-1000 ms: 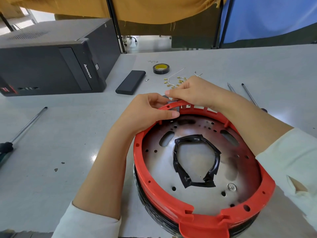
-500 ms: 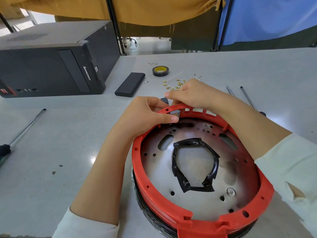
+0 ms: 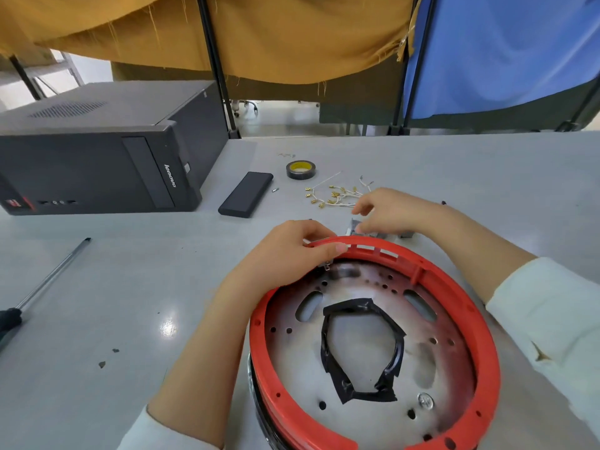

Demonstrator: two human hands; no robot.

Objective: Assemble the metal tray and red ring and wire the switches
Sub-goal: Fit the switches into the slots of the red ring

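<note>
The left hand reaches forward, palm down, fingers curled and thumb pressed flat, pinching closed; the right hand lies just beyond it, fingers bent downward, loosely parted; both forearms bare, pale sleeves pushed back.

A black computer tower was laid on its side at the upper left of the grey bench. A black slab-shaped device and a roll of black tape were seen right of it. A long screwdriver was placed at the left edge. Yellow and blue curtains were hung behind.
</note>
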